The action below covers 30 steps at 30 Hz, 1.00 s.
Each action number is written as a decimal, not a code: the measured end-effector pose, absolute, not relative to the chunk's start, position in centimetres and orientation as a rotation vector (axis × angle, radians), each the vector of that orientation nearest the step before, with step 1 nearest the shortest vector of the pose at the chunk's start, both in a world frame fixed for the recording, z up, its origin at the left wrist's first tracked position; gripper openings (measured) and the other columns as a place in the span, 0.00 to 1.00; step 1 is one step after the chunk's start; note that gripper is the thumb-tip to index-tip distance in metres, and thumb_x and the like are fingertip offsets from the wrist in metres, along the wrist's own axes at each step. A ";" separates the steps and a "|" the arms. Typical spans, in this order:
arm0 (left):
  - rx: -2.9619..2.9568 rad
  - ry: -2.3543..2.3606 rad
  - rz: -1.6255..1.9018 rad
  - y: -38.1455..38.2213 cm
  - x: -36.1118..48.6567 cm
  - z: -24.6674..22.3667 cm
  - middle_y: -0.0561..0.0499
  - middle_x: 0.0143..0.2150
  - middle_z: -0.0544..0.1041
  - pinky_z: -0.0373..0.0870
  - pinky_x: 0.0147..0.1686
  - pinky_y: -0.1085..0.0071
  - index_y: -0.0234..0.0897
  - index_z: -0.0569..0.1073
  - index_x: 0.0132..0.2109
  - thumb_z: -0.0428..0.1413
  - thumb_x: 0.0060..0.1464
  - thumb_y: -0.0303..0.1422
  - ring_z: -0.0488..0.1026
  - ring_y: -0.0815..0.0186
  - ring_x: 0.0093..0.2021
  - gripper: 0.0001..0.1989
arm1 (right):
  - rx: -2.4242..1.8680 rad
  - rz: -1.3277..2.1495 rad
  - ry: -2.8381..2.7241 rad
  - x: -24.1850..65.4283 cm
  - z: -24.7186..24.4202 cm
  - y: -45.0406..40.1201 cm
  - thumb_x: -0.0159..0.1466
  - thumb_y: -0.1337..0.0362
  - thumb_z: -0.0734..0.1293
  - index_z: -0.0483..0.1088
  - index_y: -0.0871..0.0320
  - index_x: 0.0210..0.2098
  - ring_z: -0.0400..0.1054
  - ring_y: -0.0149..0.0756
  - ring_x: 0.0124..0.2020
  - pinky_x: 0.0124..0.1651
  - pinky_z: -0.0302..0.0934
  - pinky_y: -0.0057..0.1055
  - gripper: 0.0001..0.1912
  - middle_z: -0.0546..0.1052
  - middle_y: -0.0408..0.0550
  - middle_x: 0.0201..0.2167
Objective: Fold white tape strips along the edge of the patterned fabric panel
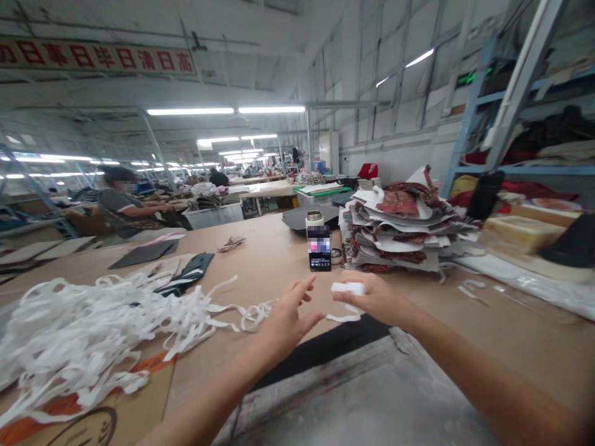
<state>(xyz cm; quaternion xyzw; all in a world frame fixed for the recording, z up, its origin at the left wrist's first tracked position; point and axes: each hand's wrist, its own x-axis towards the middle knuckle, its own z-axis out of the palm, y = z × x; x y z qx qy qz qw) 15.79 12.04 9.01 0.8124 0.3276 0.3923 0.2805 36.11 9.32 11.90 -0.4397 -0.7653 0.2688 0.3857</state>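
Observation:
My right hand (372, 297) is closed around a small wound bundle of white strip (348, 288). A loose tail of the strip hangs below the fingers and curls above the table. Just left of it my left hand (294, 316) is raised, fingers and thumb apart, with nothing in it. To the left a large tangled heap of white strips (102, 322) spreads over the table, some loose ends reaching toward my left hand. A phone (320, 251) stands upright beyond my hands, in front of a bottle (315, 217).
A tall pile of printed fabric and paper pieces (395, 229) stands at the right on the brown table (260, 266). Flat cardboard (139, 396) lies under the heap. Folded dark cloth (193, 272) is beyond it. Another person (125, 204) works at the far left.

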 end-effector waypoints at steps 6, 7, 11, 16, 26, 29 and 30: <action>1.435 0.743 1.016 9.6 16.4 9.7 0.49 0.26 0.72 0.67 0.30 0.71 0.30 0.74 0.38 0.61 0.45 0.42 0.68 0.67 0.28 0.19 | -1.221 0.440 -2.213 34.3 11.5 8.0 0.61 0.61 0.59 0.65 0.59 0.23 0.62 0.30 0.28 0.30 0.53 0.26 0.13 0.68 0.42 0.23; 1.328 0.742 1.038 9.5 16.2 9.8 0.50 0.25 0.72 0.67 0.29 0.72 0.30 0.74 0.36 0.62 0.44 0.42 0.68 0.68 0.27 0.19 | -1.262 0.531 -2.216 34.2 11.4 7.9 0.61 0.61 0.59 0.65 0.59 0.23 0.61 0.29 0.25 0.28 0.51 0.25 0.13 0.68 0.42 0.21; 1.026 0.745 1.116 9.4 14.8 10.3 0.51 0.24 0.71 0.66 0.26 0.77 0.29 0.75 0.34 0.68 0.34 0.38 0.67 0.72 0.25 0.21 | -1.300 0.981 -2.142 34.3 11.4 8.3 0.59 0.56 0.59 0.66 0.59 0.26 0.60 0.28 0.19 0.23 0.52 0.25 0.13 0.68 0.41 0.17; 0.962 0.807 1.193 8.5 10.9 10.6 0.52 0.25 0.72 0.66 0.26 0.78 0.29 0.74 0.34 0.69 0.34 0.34 0.68 0.73 0.25 0.19 | -1.351 1.161 -2.052 36.3 12.6 8.2 0.54 0.49 0.64 0.70 0.59 0.34 0.59 0.28 0.18 0.20 0.53 0.26 0.19 0.67 0.42 0.18; 1.209 1.189 0.802 1.9 1.9 6.5 0.50 0.27 0.75 0.62 0.26 0.75 0.34 0.74 0.30 0.60 0.45 0.36 0.68 0.69 0.26 0.09 | -1.656 0.775 -2.265 40.9 6.9 5.0 0.57 0.47 0.61 0.71 0.46 0.30 0.69 0.38 0.29 0.32 0.61 0.36 0.13 0.74 0.52 0.27; 1.430 1.311 0.706 0.5 1.2 5.0 0.51 0.30 0.75 0.63 0.31 0.72 0.35 0.75 0.31 0.58 0.46 0.34 0.69 0.67 0.31 0.07 | -1.582 0.557 -2.384 40.0 3.4 3.5 0.58 0.47 0.59 0.71 0.45 0.30 0.70 0.42 0.31 0.34 0.65 0.37 0.14 0.76 0.50 0.31; 1.482 1.356 0.696 0.2 1.2 4.5 0.51 0.31 0.75 0.63 0.32 0.72 0.36 0.75 0.31 0.57 0.47 0.33 0.69 0.67 0.32 0.06 | -1.569 0.460 -2.388 39.8 2.5 3.1 0.57 0.46 0.59 0.71 0.45 0.30 0.71 0.42 0.30 0.32 0.66 0.37 0.15 0.77 0.47 0.30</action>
